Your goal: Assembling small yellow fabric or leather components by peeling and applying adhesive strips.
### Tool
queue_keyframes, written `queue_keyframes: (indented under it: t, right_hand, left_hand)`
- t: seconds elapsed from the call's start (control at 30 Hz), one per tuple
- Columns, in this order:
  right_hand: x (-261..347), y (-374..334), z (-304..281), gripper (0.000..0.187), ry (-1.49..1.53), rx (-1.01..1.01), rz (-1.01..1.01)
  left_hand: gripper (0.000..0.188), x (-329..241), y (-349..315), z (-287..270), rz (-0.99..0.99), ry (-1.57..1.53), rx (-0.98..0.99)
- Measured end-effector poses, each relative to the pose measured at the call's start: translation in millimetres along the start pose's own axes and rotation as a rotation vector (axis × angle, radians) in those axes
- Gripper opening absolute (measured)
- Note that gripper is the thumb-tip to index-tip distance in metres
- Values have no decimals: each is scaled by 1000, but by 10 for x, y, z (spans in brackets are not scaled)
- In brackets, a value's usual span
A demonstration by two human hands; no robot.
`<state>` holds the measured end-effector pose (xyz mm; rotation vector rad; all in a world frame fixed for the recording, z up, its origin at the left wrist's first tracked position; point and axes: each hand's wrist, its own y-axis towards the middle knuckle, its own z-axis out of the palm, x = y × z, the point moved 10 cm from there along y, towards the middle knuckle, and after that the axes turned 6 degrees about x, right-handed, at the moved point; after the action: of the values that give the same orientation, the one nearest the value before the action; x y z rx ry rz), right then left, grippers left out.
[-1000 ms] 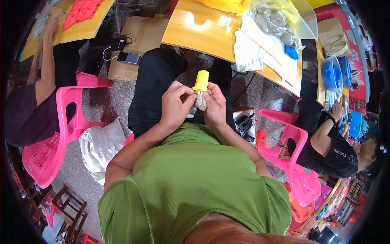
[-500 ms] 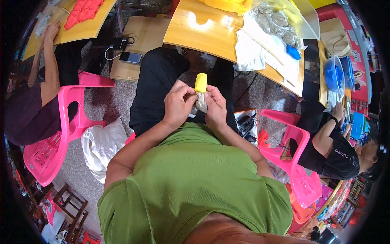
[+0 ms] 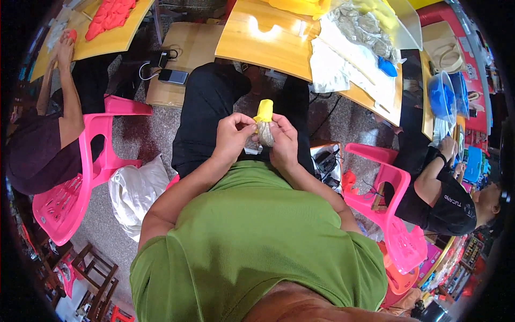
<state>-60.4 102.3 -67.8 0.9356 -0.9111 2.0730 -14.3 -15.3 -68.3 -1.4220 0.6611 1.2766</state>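
Note:
Above my lap, both hands work on a soft yellow rubbery sleeve [image 3: 264, 111], which looks like a balloon skin, and a small clear-film bag of greyish filling [image 3: 265, 137]. The yellow piece covers the bag's upper end; the bag's rounded lower end shows below it. My left hand [image 3: 230, 137] is closed, thumb and index finger pinching the yellow edge from the left. From the right, my right hand [image 3: 285, 140] is closed too, its thumb against the bag and its fingers behind the yellow piece. Some fingertips are hidden behind the two things.
Ahead stands a wooden table [image 3: 230, 45] with a yellow pile [image 3: 300, 5], a clear bin [image 3: 410, 27] of greyish bags, and a white cloth [image 3: 328, 70]. Pink chairs [image 3: 64, 204] flank me, with co-workers on either side. A white sack [image 3: 137, 196] lies on the floor at left.
The yellow piece has changed from a blunt, wide shape to a narrower, crumpled one. More of the bag's rounded end shows. My left hand has shifted slightly.

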Motion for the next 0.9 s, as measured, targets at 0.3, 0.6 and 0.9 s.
queue_keyframes:
  t: [0.3,0.6,0.9]
  right_hand:
    - [-114,57,-165,22,1,-65,-9]
    - [160,-116,159,59,-70,193,144]
    - [196,-161,174,50,-818,407,21]
  left_hand:
    - [10,-603,-205,152,408,273,45]
    - [10,-490,-165,49,383,414,17]
    - [11,-640,-254,180,523,680,54]
